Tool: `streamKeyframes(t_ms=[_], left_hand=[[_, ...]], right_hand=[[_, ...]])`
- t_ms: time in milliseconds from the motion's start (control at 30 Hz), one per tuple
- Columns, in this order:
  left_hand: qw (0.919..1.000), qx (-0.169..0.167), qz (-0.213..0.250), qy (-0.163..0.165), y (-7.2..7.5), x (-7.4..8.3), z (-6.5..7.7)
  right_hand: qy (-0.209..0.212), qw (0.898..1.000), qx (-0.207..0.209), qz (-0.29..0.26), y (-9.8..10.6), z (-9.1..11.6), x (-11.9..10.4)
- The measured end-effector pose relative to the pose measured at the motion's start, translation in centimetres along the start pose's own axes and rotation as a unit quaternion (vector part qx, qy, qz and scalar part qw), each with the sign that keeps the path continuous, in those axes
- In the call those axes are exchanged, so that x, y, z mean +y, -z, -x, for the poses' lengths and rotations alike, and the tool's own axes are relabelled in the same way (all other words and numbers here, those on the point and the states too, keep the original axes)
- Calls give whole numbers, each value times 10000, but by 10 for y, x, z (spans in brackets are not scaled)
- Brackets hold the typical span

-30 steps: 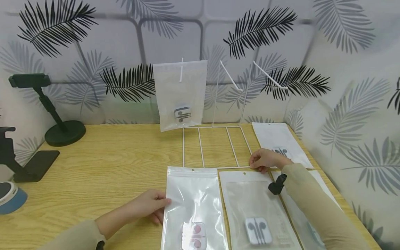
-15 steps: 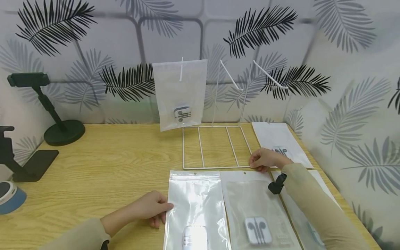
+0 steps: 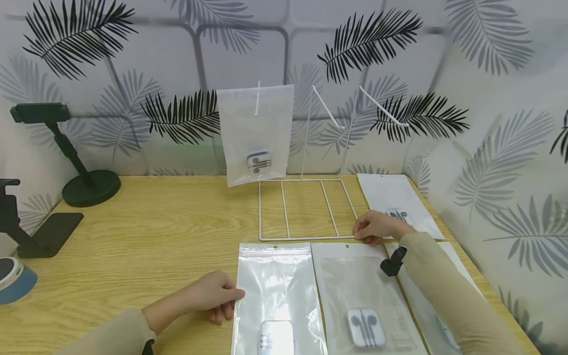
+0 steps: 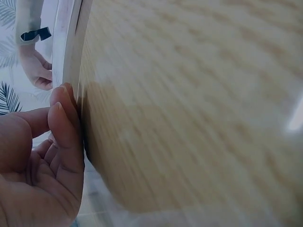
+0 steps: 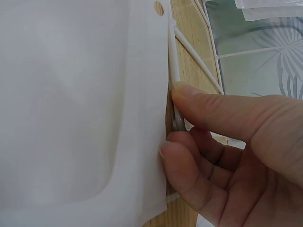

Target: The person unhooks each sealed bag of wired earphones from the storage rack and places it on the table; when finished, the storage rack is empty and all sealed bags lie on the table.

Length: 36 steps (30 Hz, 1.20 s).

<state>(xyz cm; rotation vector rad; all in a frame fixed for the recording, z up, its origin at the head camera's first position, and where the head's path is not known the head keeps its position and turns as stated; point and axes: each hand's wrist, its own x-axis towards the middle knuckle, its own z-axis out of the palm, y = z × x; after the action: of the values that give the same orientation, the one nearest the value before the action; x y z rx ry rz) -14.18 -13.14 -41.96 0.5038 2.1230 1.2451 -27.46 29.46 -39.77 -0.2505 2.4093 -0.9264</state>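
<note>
At the front centre, a shiny zip-top pouch [image 3: 277, 276] with an earphone case in its lower part lies along the table edge nearest me. My left hand [image 3: 212, 295] pinches its left edge between thumb and fingers. In the left wrist view, that hand [image 4: 52, 151] has its fingertips together close over the wood. My right hand [image 3: 376, 226] holds the front right corner of a white wire display rack [image 3: 306, 238]; the right wrist view has thumb and fingers on the rack's rod [image 5: 174, 61]. Just right of the shiny pouch lies a second earphone pouch [image 3: 355, 281].
One earphone pouch [image 3: 256, 123] hangs from the rack's left hook. Two bare hooks [image 3: 385, 107] stick out beside it. More pouches lie at right, one [image 3: 390, 192] behind my right hand. Dark stands [image 3: 90, 185] and a blue round object [image 3: 17, 281] stand at left.
My left hand and the shiny pouch have slid slightly toward me and right, and the pouch's top edge has drawn back from the rack. My right hand stays at the rack corner.
</note>
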Motion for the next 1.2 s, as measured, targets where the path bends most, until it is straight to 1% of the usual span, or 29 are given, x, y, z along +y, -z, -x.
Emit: streamKeyframes(t_ms=[167, 333, 433, 567, 633, 733, 833, 933, 1100, 1200], left_hand=[[9999, 35, -14, 103, 3, -3, -1], [9997, 196, -8, 153, 9, -2, 0], [9996, 186, 188, 11, 15, 0, 0], [9980, 218, 495, -325, 31, 7, -2], [9967, 366, 559, -470, 40, 13, -3], [9936, 687, 565, -701, 54, 24, -4], [9889, 1050, 567, -881, 67, 35, -4], [9818, 1453, 596, -1070, 78, 47, -6], [9655, 2000, 835, -1444, 97, 65, -10], [9554, 2279, 1006, -1585, 108, 72, -13]], right_hand=[[-41, 10000, 33, 20, 0, 0, 1], [-58, 10000, 36, 23, 0, -2, 2], [-59, 10000, 21, 1, 1, -3, 3], [-42, 10000, 12, -16, 1, -3, 4], [-24, 10000, 11, -19, 1, -3, 4], [-41, 10000, 8, -36, 0, -2, 3], [-3, 10000, -20, -25, -1, -1, 2], [17, 10000, -16, -3, -1, -1, 1], [20, 10000, 9, 10, 0, 0, 0], [-2, 10000, 9, 3, 0, 0, 0]])
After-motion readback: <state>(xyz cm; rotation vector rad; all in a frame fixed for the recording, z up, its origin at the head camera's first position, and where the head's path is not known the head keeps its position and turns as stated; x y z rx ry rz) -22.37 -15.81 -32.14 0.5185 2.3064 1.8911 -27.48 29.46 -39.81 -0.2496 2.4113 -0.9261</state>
